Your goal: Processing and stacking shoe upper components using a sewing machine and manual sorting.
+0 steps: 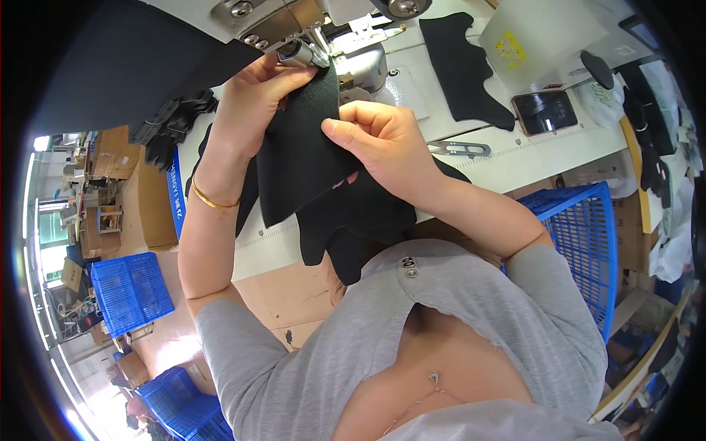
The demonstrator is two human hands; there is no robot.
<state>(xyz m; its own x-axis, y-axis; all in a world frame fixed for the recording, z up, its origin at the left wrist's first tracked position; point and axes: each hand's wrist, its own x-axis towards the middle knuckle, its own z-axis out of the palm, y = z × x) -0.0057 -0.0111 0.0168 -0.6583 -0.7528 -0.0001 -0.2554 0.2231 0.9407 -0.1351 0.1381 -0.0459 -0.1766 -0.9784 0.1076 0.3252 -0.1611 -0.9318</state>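
A black fabric piece (303, 165) with a ribbed upper part runs up under the working end of a sewing machine (298, 33). My left hand (257, 99) pinches its left side just below a shiny metal cylinder at the needle area. Lower down, my right hand (386, 143) grips the right edge between thumb and fingers. A little pink shows at the fabric's lower right edge. More black cut fabric (353, 220) with a wavy outline hangs over the table's front edge toward my lap. The stitching point itself is hidden by machine parts and fingers.
On the white table (507, 158) lie thread snips (460, 148), a dark-screened phone (545, 112) and another black cut piece (463, 70). A blue basket (581, 246) stands at my right; further blue crates (132, 294) are on the floor to the left. Dark fabric bundles (173, 125) sit left of the machine.
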